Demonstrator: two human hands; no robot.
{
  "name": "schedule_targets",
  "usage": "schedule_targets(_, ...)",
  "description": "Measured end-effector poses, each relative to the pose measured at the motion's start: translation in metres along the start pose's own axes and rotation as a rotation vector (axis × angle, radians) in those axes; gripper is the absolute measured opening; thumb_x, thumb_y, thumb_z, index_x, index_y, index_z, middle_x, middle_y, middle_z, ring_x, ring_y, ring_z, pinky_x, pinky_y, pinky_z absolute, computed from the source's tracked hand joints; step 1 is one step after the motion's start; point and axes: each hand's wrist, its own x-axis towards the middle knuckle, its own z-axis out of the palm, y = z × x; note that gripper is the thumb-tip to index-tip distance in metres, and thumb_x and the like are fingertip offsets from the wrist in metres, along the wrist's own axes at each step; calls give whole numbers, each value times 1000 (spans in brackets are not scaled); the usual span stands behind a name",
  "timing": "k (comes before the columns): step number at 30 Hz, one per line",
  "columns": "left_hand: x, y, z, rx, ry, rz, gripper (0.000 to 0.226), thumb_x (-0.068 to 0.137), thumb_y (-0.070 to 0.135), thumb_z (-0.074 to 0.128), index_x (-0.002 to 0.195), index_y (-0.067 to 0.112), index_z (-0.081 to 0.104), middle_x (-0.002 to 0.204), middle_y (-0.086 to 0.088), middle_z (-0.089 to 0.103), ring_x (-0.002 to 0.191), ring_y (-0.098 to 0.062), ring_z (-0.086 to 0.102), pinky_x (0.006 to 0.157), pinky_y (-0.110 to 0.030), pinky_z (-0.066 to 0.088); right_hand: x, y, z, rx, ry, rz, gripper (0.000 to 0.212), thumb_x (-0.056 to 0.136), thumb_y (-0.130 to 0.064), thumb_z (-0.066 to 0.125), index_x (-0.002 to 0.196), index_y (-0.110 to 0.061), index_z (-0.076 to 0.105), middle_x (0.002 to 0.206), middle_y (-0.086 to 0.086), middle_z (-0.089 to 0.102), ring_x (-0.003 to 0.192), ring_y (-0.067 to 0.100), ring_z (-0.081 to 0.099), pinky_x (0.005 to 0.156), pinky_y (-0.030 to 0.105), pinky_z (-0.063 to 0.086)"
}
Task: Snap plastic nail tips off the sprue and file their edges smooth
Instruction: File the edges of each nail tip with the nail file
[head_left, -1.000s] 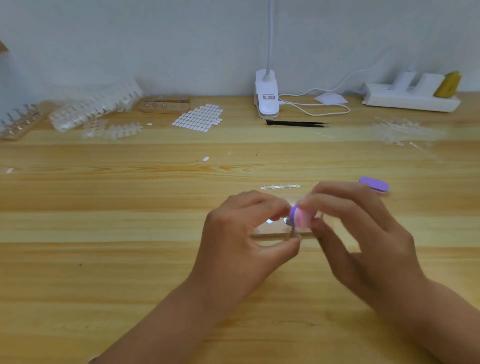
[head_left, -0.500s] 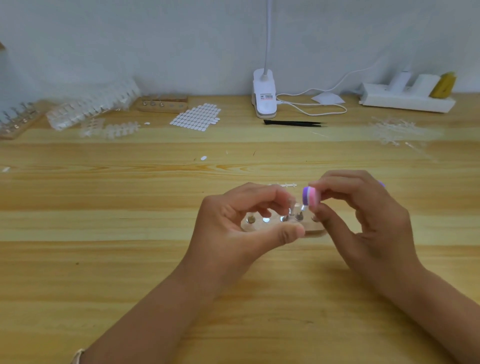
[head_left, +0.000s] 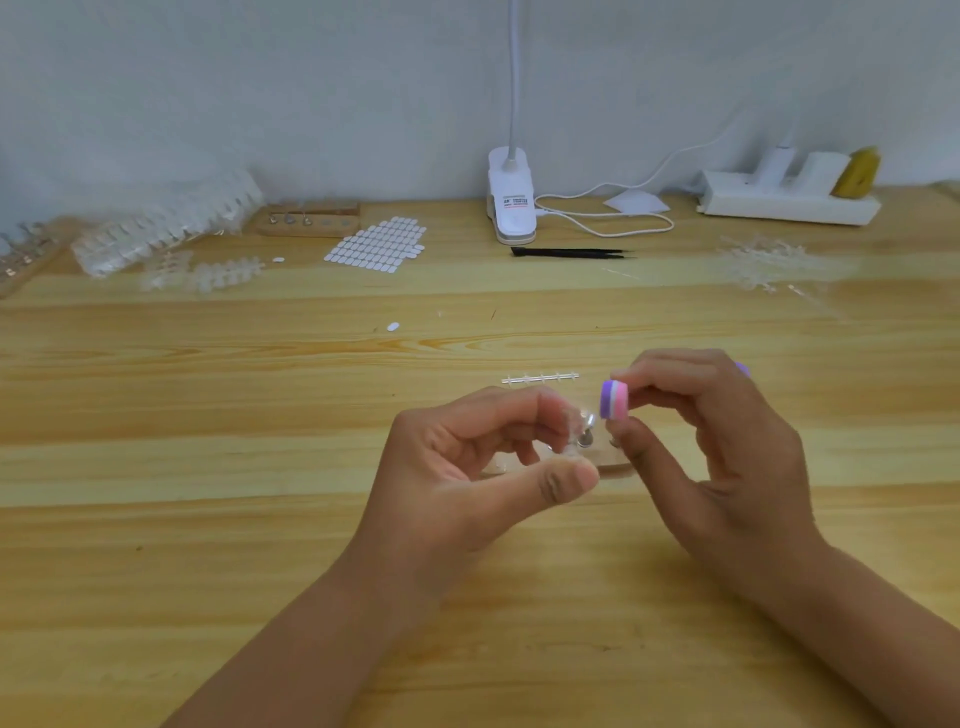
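Observation:
My left hand (head_left: 467, 467) pinches a small clear nail tip (head_left: 574, 426) between thumb and fingers, above a wooden holder block (head_left: 613, 465) that my hands mostly hide. My right hand (head_left: 717, 447) grips a purple-and-pink file block (head_left: 614, 399) just right of the tip, its end facing the tip. I cannot tell whether file and tip touch. An emptied clear sprue strip (head_left: 540, 378) lies on the table just behind my hands. Part of a second purple file (head_left: 743, 370) shows behind my right hand.
Clear nail-tip sprues (head_left: 166, 228) and loose strips (head_left: 208, 273) lie at the back left beside a wooden holder (head_left: 306, 221) and a sheet of white stickers (head_left: 376, 244). A clip lamp (head_left: 511, 208), black tweezers (head_left: 571, 253), more sprue scraps (head_left: 763, 262) and a power strip (head_left: 789, 200) stand behind.
My right hand has lifted the file up and to the right, away from the holder. My left hand has raised the nail tip slightly.

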Motion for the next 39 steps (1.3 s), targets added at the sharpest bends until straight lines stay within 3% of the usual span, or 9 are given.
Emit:
schedule_targets(2, 0, 0, 1, -14, -4, -9, 27, 66, 17, 83, 92, 10, 76, 90, -7, 72, 85, -21, 64, 78, -30, 51, 1, -4, 2, 32, 34, -40, 27, 91, -4, 64, 114, -16, 57, 106, -11, 59, 103, 15, 63, 88, 27, 50)
schedule_targets(9, 3, 0, -1, -225, -37, -117, 22, 70, 12, 80, 91, 12, 75, 85, -3, 72, 82, -15, 67, 77, -23, 52, 0, -3, 3, -44, 13, -40, 27, 89, 0, 65, 113, -13, 59, 106, -9, 58, 106, 3, 59, 91, 15, 43)
schedule_targets(12, 4, 2, -4, -280, -146, -157, 26, 75, 20, 80, 98, 10, 74, 92, -3, 74, 90, -18, 69, 89, -32, 54, -3, -12, 7, -104, 31, -148, 29, 90, -3, 63, 117, -11, 57, 111, -4, 57, 113, -1, 55, 95, 11, 40)
schedule_targets(15, 6, 3, -6, -323, -124, -200, 33, 70, 27, 82, 97, 9, 75, 90, -3, 72, 85, -15, 67, 82, -26, 53, -2, -5, 4, -136, 33, -99, 23, 90, -4, 62, 112, -13, 60, 107, -3, 57, 110, -8, 51, 91, 6, 38)
schedule_targets(20, 5, 1, -5, -271, -127, -203, 28, 72, 19, 81, 98, 11, 76, 92, -4, 74, 89, -16, 68, 87, -27, 53, -3, -10, 5, -126, 40, -148, 25, 91, -3, 62, 115, -10, 57, 107, -3, 57, 109, 0, 54, 93, 9, 38)
schedule_targets(25, 6, 4, -9, -324, -152, -199, 29, 71, 22, 80, 98, 13, 76, 85, 4, 70, 80, -5, 64, 77, -16, 50, -2, -3, 2, -107, 14, -11, 28, 89, 0, 67, 112, -15, 58, 108, -3, 58, 105, -4, 54, 88, 6, 37)
schedule_targets(30, 8, 1, -8, -288, -146, -228, 33, 74, 21, 81, 105, 11, 75, 81, 2, 65, 68, -7, 53, 64, -17, 44, -3, -6, 6, -133, 2, -92, 25, 91, -4, 64, 114, -14, 58, 110, -5, 54, 110, -4, 53, 90, 7, 37)
schedule_targets(35, 6, -1, -5, -212, -70, -225, 21, 84, 10, 67, 102, 10, 76, 89, -7, 72, 65, -12, 55, 58, -20, 45, 2, 6, -1, -110, 28, 19, 26, 89, 1, 66, 111, -10, 58, 105, -8, 55, 96, 20, 64, 87, 23, 50)
schedule_targets(39, 3, -3, 2, -161, -20, -168, 15, 85, 5, 63, 95, 4, 75, 84, -11, 74, 64, -16, 65, 54, -22, 47, -1, -4, 2, -132, 18, -109, 25, 92, -3, 65, 113, -15, 59, 108, -12, 55, 106, 6, 59, 94, 15, 42)
